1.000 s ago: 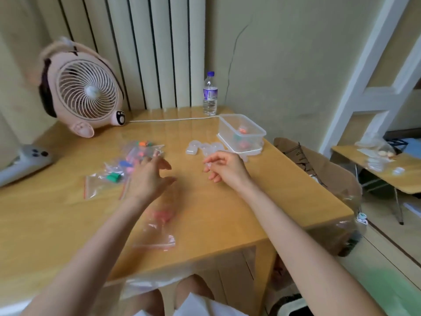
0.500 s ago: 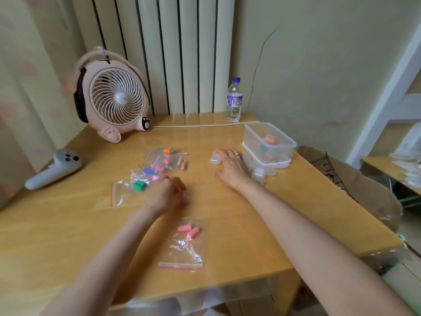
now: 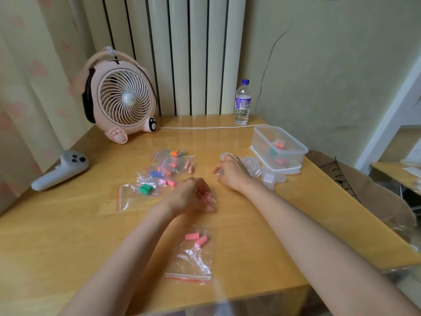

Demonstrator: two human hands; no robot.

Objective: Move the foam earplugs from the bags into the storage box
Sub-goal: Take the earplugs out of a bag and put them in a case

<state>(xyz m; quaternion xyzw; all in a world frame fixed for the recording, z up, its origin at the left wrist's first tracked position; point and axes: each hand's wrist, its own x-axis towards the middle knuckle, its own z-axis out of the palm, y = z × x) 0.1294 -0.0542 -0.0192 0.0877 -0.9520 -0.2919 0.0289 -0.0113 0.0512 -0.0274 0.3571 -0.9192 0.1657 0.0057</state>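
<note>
Gripping, left hand (image 3: 190, 196): the fingers are curled round a small bag (image 3: 210, 200) just below the middle of the frame. Pink earplugs (image 3: 206, 197) show through the plastic by the fingertips.
Right hand (image 3: 232, 172): right of centre, knuckles up, fingers bent down onto the table (image 3: 68, 224). Something pale shows under the fingertips, but I cannot tell whether the hand holds anything. There is a ring (image 3: 237, 158) on one finger.
Storage box (image 3: 293, 153): clear and open-topped, at the right of the frame, standing on a white lid (image 3: 289, 171). A few plugs lie inside, orange, green and pink.
Clear cases (image 3: 256, 168): a heap of small see-through cases between the right hand and the storage box, close against both.
Nearest bag (image 3: 193, 263): flat on the table at lower centre, its red-striped zip edge toward the bottom of the frame. A pink pair (image 3: 196, 238) lies at its upper end.
Pile of bags (image 3: 145, 176): left of centre, above the left hand, with the bags overlapping. A green pair (image 3: 145, 189) is lowest, a blue plug (image 3: 156, 174) is above it, and orange plugs (image 3: 174, 153) are at the top.
Fan (image 3: 123, 101): pink, upright, in the upper left of the frame.
Water bottle (image 3: 242, 102): upper right of centre, by the table's far edge.
White cord (image 3: 205, 128): runs across the table from the fan toward the storage box.
Controller (image 3: 60, 169): grey, lying at the left edge.
</note>
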